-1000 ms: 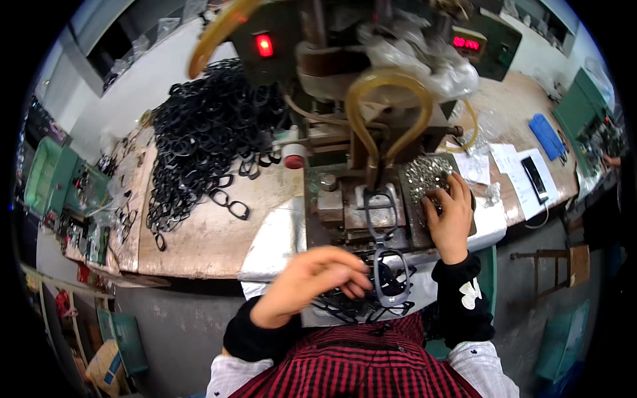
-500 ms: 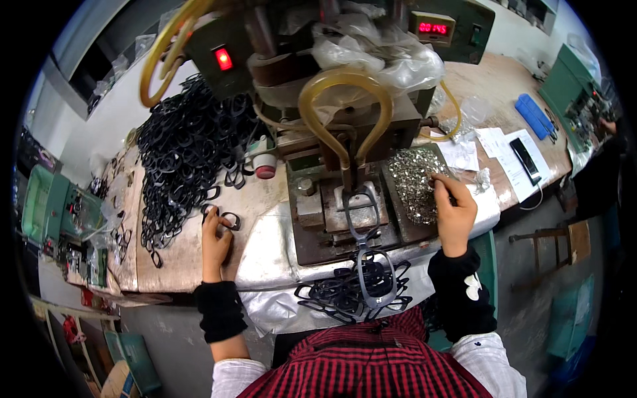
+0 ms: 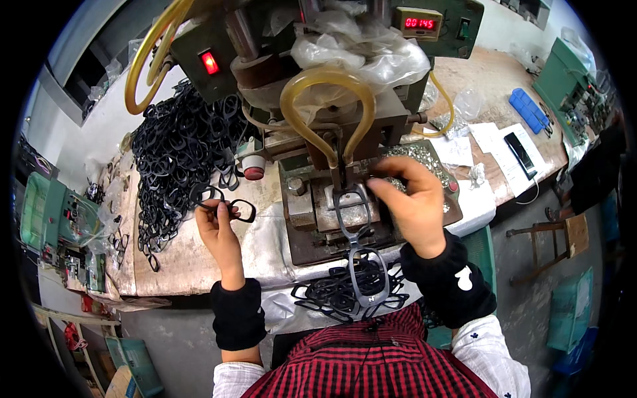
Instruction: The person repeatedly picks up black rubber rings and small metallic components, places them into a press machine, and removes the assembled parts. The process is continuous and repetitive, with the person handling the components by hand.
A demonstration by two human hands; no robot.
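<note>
My left hand (image 3: 221, 242) pinches a dark glasses frame (image 3: 245, 219) by its middle, held over the table beside a big heap of similar frames (image 3: 182, 132). Another glasses frame (image 3: 358, 243) rests with one rim over the metal fixture (image 3: 348, 198) of the press, its other rim hanging toward me. Just right of that fixture is my right hand (image 3: 419, 211), fingers bent and drawn together; anything between the fingertips is too small to make out. Behind this hand lies a tray of tiny shiny metal pieces (image 3: 430, 158), partly covered by it.
A pile of dark frames (image 3: 325, 295) lies on a silvery sheet at my lap. The press has yellow hoses (image 3: 288, 99), a lit red switch (image 3: 210, 62) and a red-capped button (image 3: 253, 171). Papers, a phone (image 3: 520, 154) and a blue tray (image 3: 529, 111) sit at right.
My left hand has lifted a glasses frame off the table beside the heap and brought it nearer. My right hand has moved left from the metal pieces to the press fixture.
</note>
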